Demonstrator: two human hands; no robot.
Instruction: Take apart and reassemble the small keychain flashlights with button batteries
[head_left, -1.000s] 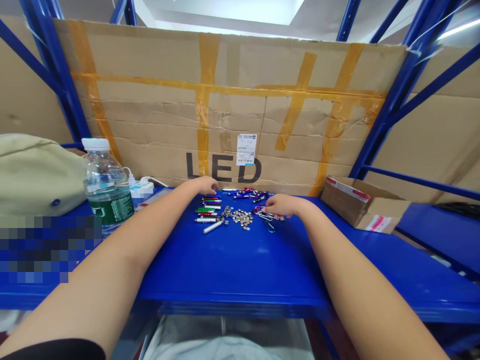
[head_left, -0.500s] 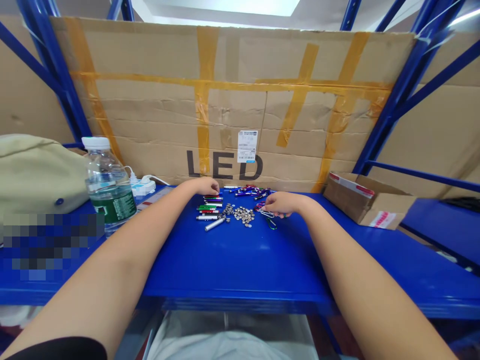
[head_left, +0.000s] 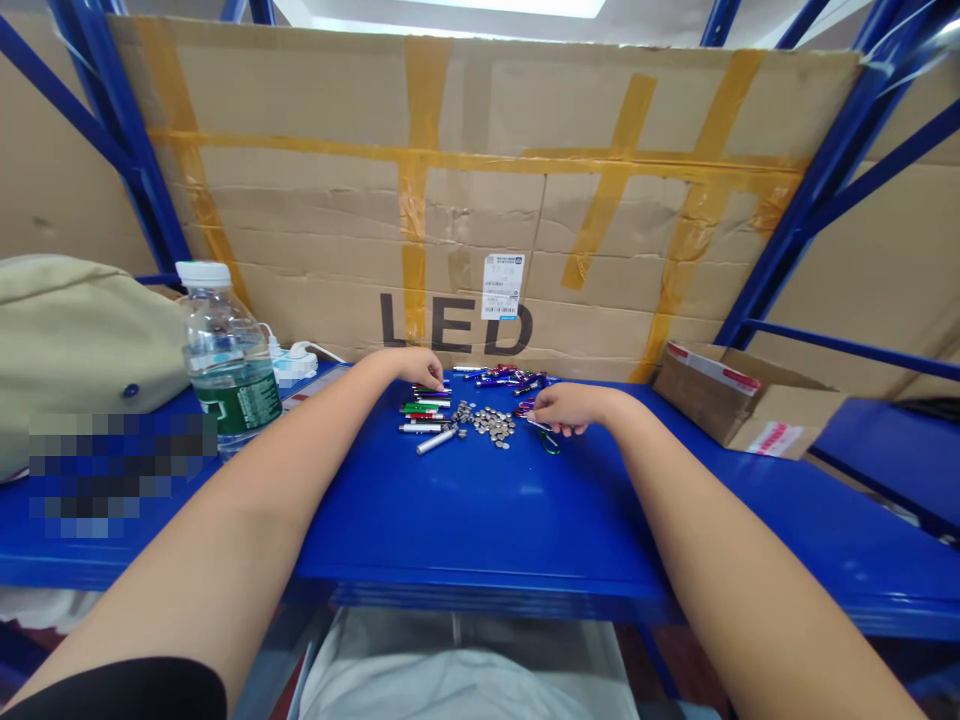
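My left hand (head_left: 421, 368) reaches to the back end of a row of slim coloured metal tubes (head_left: 424, 407), its fingertips closed together; whatever they hold is too small to make out. A loose silver tube (head_left: 436, 441) lies slanted at the row's front. My right hand (head_left: 566, 406) is closed with fingertips down on small carabiner clips, one of them silver (head_left: 537, 424). A green carabiner (head_left: 551, 443) lies just below those fingers. Between my hands is a spread of small silver discs (head_left: 493, 424), like button cells. Behind them lies a pile of blue, red and purple tubes (head_left: 506, 378).
A water bottle (head_left: 232, 390) stands at the left beside a beige bag (head_left: 82, 340) and a white power strip (head_left: 294, 363). An open cardboard box (head_left: 739, 395) sits at the right. A tall taped cardboard sheet (head_left: 337, 230) closes off the back of the blue table (head_left: 487, 530).
The view has shifted slightly, so most things appear a little to the right. My left fingers are lower over the row. Less of the silver carabiners shows at my right fingertips.
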